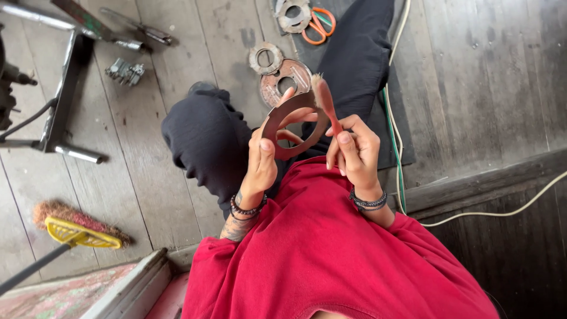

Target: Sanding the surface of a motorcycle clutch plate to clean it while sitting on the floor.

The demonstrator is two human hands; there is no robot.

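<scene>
The left hand (pixel 260 162) is gripping a rusty metal ring plate (pixel 295 127) above the lap, fingers clamped on its rim, while the right hand (pixel 354 150) is pinching a red-handled brush (pixel 325 100), its bristles touching the plate's top edge.

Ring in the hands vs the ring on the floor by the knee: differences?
The held ring is larger, dark brown and upright in the left hand; the floor ring is smaller, grey-rusty and lies flat. A brush in the right hand touches the held ring; nothing touches the floor ring. Both are flat metal rings.
</scene>
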